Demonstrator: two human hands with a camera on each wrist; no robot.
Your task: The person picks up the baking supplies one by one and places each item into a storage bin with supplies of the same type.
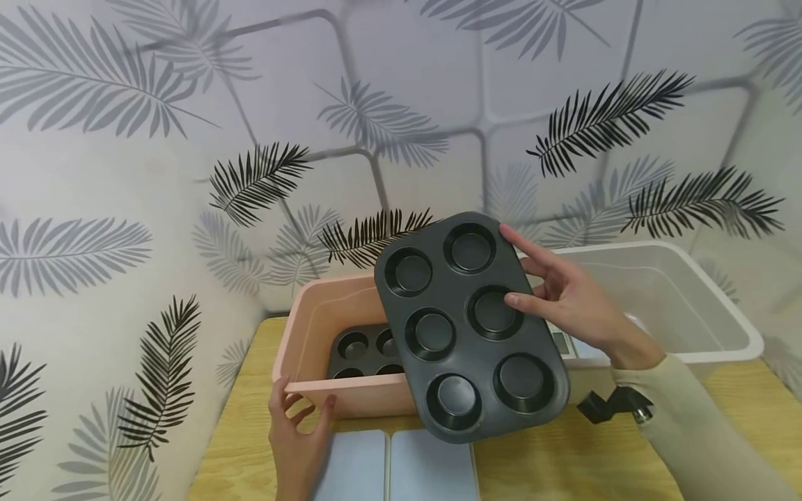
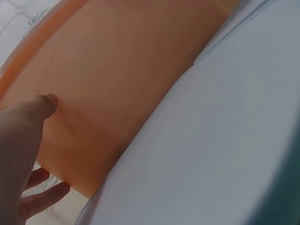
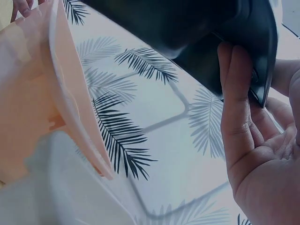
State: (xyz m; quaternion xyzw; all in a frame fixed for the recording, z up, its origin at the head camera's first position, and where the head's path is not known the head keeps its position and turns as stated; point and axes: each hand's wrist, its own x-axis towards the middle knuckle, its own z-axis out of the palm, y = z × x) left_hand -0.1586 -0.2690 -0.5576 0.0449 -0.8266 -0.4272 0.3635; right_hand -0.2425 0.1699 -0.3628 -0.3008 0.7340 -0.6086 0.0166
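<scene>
My right hand (image 1: 564,299) grips a dark six-cup muffin tray (image 1: 460,299) by its right edge, fingers spread on its face. The tray hangs tilted above the pink bin (image 1: 351,396). In the right wrist view the tray (image 3: 187,23) fills the top, with my right hand (image 3: 248,140) curled round its edge. A second dark muffin tray (image 1: 363,348) lies inside the pink bin. My left hand (image 1: 294,431) holds the bin's front left corner, thumb at the rim. Seen from the left wrist, my left hand (image 2: 23,136) has its thumb against the bin wall (image 2: 117,79).
A white bin (image 1: 658,299) stands to the right of the pink one, against the leaf-patterned wall. Two pale blue-grey flat boards (image 1: 432,466) lie on the wooden table (image 1: 564,459) in front of the pink bin. The wall closes in the left side too.
</scene>
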